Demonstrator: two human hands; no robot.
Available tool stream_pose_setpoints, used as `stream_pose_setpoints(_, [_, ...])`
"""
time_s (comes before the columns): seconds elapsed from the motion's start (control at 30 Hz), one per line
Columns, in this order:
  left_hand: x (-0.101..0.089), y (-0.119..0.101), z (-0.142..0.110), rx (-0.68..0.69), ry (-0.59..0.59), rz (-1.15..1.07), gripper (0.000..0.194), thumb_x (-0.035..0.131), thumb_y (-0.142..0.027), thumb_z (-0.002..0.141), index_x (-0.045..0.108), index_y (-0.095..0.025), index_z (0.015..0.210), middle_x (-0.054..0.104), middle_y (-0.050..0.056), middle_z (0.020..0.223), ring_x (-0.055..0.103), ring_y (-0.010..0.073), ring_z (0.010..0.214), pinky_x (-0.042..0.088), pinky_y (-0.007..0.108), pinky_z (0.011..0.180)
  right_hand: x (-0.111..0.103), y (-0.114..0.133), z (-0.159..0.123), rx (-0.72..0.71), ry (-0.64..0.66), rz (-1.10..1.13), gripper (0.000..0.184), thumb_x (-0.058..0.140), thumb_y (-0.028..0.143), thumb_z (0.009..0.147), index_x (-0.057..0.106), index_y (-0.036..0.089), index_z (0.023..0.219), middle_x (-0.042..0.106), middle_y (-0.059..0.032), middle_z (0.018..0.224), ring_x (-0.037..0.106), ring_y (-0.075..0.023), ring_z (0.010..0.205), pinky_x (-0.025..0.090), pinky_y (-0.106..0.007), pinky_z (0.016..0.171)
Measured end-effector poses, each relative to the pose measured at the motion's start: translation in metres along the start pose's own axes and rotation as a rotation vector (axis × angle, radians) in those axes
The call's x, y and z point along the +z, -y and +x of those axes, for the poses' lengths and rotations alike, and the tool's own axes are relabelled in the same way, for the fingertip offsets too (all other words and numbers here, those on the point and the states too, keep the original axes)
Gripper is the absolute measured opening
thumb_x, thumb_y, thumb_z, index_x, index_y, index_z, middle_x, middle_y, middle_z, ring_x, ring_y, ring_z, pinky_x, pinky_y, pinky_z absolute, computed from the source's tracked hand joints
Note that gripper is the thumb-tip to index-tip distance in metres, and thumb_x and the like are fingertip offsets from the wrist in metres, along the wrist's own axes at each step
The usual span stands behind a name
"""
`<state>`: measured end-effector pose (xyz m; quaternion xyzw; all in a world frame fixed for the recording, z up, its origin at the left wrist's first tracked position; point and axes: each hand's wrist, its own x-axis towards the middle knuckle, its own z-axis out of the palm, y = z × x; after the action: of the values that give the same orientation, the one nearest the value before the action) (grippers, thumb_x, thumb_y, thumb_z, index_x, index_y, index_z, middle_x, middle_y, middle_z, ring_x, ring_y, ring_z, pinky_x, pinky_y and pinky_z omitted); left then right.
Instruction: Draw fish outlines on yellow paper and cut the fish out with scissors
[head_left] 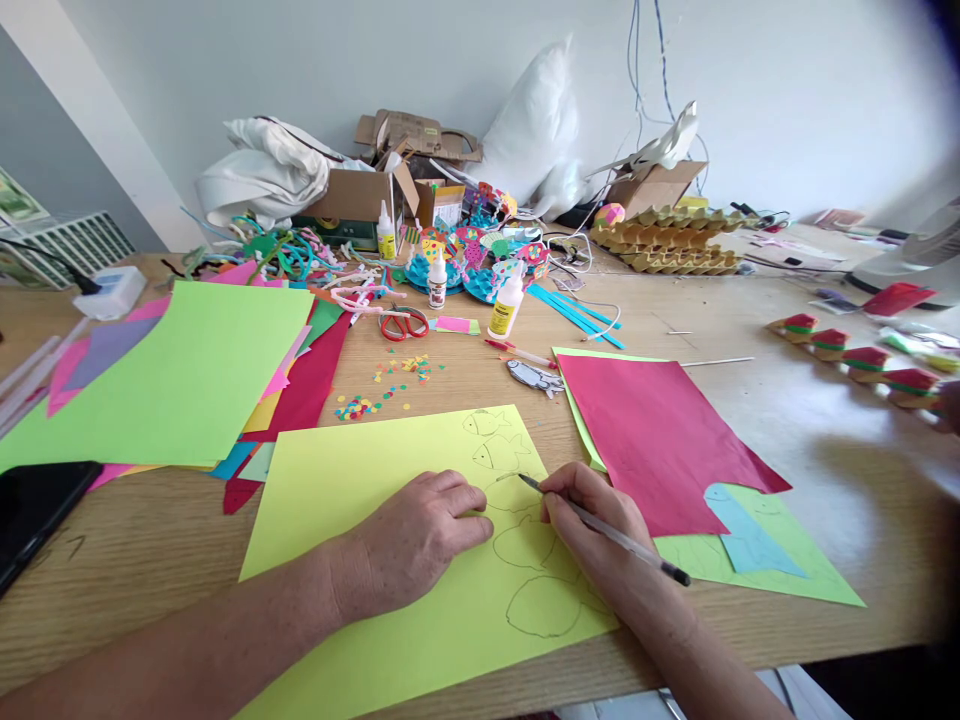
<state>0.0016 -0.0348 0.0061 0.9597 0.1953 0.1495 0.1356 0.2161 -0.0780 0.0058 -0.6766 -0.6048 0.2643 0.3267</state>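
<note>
Probably light and creasable, the yellow sheet [439, 645] suits edge holds; on it rests the left hand [424, 535], half-curled; the right hand [609, 507] pinches a pen [639, 550].

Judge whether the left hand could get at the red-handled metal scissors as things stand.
Probably yes: the left hand rests on the yellow paper sheet, and only small multicoloured paper bits lie between it and the scissors.
</note>
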Motion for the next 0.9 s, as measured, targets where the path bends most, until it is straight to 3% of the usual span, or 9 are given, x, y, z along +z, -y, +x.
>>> stream_pose_setpoints(0.9, [0.0012, 0.0009, 0.0001, -0.002, 0.006, 0.021, 0.02, 0.045, -0.009, 0.089, 0.061, -0.019, 0.094, 0.06, 0.004, 0.099, 0.05, 0.0179, 0.092, 0.04, 0.03, 0.082, 0.0001, 0.0031, 0.0006, 0.005, -0.028, -0.043, 0.008, 0.045, 0.02, 0.073, 0.052, 0.023, 0.072, 0.061, 0.0018, 0.06, 0.056, -0.0175, 0.057, 0.041, -0.027, 0.053])
